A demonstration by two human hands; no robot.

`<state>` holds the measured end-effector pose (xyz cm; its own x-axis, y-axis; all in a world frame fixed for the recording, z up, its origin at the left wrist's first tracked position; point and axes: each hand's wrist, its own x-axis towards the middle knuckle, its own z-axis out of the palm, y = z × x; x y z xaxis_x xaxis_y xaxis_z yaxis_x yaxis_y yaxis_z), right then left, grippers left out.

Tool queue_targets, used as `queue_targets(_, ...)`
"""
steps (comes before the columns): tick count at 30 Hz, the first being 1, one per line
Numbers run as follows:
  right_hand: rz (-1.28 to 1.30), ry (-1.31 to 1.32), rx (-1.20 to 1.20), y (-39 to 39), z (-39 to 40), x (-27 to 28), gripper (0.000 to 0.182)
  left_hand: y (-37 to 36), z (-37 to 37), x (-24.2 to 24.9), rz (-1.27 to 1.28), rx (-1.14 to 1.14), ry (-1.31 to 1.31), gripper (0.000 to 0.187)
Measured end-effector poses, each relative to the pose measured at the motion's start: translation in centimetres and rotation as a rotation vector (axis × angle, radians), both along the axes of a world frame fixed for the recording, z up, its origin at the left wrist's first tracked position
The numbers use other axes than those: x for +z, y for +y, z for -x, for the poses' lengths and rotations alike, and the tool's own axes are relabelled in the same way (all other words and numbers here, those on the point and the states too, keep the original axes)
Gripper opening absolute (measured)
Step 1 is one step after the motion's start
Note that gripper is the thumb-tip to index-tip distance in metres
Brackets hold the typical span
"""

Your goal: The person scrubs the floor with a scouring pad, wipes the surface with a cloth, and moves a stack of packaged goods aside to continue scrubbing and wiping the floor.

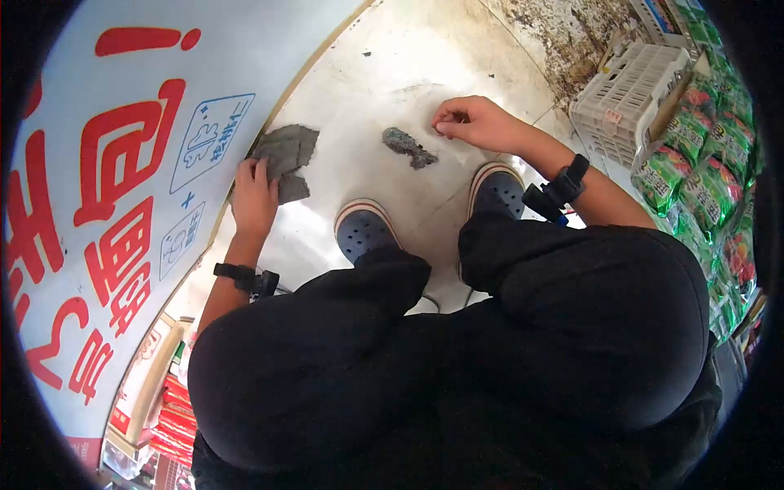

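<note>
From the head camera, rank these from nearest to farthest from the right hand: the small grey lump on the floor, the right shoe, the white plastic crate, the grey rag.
Measured from the right hand:
1. Small grey lump, on the floor just to its left.
2. Right shoe, directly below the hand.
3. White plastic crate, off to the right by the green packets.
4. Grey rag, far left, under the left hand.

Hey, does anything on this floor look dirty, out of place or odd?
Yes. A grey clump of dirt or lint lies loose on the pale floor, just left of the right hand. The left hand presses a grey rag. Near the white crate, the floor is darkly stained.
</note>
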<state>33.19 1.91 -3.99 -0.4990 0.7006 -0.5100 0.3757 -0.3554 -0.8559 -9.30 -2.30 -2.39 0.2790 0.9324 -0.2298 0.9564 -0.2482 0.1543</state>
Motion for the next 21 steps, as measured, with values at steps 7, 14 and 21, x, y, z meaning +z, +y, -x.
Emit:
queue_targets(7,-0.201,-0.035,0.089,-0.1,1.3,1.5,0.019,2.7,-7.5,-0.4,-0.018,-0.022,-0.372,0.026)
queue_targets(14,-0.725,-0.243,0.488,-2.9,5.1,1.0,0.044,6.8,-10.9,3.3,-0.193,0.022,-0.564,0.02)
queue_targets(21,-0.578,0.21,0.618,-3.9,5.8,-0.9,0.037,7.5,-12.0,5.3,-0.124,0.209,-0.664,0.02)
